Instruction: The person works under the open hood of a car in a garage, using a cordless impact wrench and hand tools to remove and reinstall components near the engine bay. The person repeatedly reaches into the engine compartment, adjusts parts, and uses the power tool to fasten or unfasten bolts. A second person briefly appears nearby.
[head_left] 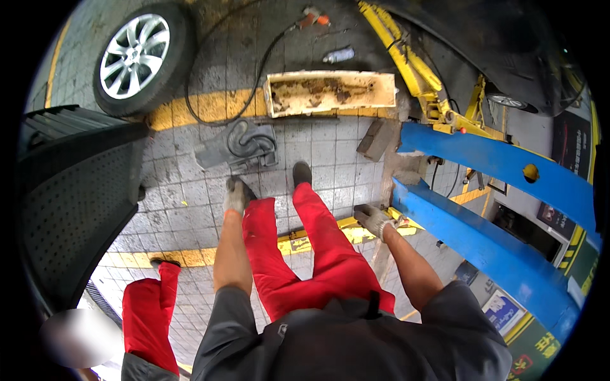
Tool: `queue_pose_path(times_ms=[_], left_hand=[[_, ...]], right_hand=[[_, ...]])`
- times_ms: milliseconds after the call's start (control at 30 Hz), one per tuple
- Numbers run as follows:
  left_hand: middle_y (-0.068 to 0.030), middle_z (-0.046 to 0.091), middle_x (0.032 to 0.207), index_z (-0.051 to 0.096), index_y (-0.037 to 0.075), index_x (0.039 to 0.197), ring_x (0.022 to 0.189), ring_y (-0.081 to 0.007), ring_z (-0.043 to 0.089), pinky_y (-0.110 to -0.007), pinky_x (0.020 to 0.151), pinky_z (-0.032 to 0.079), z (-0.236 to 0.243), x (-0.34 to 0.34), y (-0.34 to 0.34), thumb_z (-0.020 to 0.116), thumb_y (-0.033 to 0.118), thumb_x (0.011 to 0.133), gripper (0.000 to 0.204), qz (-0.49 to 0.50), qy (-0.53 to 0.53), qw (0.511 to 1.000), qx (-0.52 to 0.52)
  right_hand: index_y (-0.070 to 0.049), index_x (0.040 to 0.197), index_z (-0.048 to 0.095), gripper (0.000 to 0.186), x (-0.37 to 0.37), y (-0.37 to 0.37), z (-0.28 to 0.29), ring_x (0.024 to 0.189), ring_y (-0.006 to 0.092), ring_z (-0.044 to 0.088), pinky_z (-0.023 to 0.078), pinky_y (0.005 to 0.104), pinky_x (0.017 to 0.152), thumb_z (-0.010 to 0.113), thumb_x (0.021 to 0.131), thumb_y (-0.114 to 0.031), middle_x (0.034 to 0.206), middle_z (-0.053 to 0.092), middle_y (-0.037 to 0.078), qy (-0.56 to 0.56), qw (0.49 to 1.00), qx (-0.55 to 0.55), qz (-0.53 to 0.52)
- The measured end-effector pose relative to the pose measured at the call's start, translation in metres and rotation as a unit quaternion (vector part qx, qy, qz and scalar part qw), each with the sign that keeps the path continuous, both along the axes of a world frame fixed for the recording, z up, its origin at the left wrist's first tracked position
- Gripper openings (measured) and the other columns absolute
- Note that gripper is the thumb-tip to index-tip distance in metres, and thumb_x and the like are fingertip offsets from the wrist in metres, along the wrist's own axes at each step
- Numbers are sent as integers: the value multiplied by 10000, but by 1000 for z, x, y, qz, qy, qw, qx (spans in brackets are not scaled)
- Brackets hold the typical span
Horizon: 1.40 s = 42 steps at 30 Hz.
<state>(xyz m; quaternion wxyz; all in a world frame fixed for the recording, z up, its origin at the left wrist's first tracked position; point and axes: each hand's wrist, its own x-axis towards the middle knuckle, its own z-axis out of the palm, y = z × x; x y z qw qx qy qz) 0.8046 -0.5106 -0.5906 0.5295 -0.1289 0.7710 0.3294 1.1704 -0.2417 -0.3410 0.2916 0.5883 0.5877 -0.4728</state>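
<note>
My left hand point(234, 196), in a grey work glove with darkened fingers, hangs beside my left shoe. Its fingers look loosely extended, and nothing shows in it. A dark grey moulded plastic part point(244, 145) with a curved duct lies on the tiles just ahead of it. Out to the right, my right hand point(373, 220), gloved the same way, is held low with its fingers stretched out. It is close to a yellow metal bar point(348, 233) near the foot of the blue post point(470, 232); whether they touch cannot be made out.
A long cream tray point(272, 95) with brown stains lies ahead, before a spray can point(339, 54) and an air hose point(264, 73). A wheel point(181, 60) is far left, a black cabinet point(76, 190) nearer. Yellow lift arms point(413, 70) reach under a car. A co-worker's red trousers point(147, 311) show lower left.
</note>
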Motion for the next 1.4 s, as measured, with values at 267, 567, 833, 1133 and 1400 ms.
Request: queue_pose_path(times_ms=[267, 567, 833, 1133, 1400], left_hand=[[-81, 659, 789, 745, 28, 949, 697, -221, 630, -365, 621, 528, -64, 14, 104, 509, 711, 970, 723, 306, -49, 951, -14], [-276, 728, 969, 683, -148, 1047, 921, -417, 677, -522, 835, 475, -109, 8, 65, 457, 495, 968, 686, 46, 112, 990, -67], [-77, 660, 869, 686, -3, 998, 729, -180, 625, -340, 684, 542, 100, 20, 37, 549, 319, 1001, 350, 230, 12, 960, 160], [-152, 728, 1062, 613, -36, 1246, 906, -256, 730, -379, 740, 603, 317, 60, -74, 537, 282, 1047, 383, 75, -71, 933, 344], [-139, 661, 1311, 532, 3, 1398, 1184, -296, 662, -474, 964, 574, 438, 91, -85, 580, 302, 1040, 470, 340, -46, 776, 529]], right_hand=[[1, 1308, 638, 396, 123, -14, 34, 769, 132, 617, 520, 291, 698, 653, 1002, -250, 976, 710, 51, -89, 979, -6, -181], [-13, 1320, 634, 376, 164, -37, 50, 795, 147, 649, 545, 299, 694, 639, 1013, -229, 1002, 711, 62, -108, 971, -29, -213], [27, 1367, 595, 457, 82, -32, 30, 862, 150, 650, 539, 301, 787, 632, 1023, -272, 1099, 727, 111, -2, 997, -8, -74], [-2, 1562, 367, 771, -131, -37, 132, 1340, 299, 548, 456, 459, 1119, 420, 1069, -592, 1503, 507, 227, 294, 924, -176, -168], [75, 1387, 521, 612, -200, -47, 269, 1213, 244, 603, 451, 368, 1075, 676, 963, -337, 1349, 634, 191, 482, 839, -205, 146]])
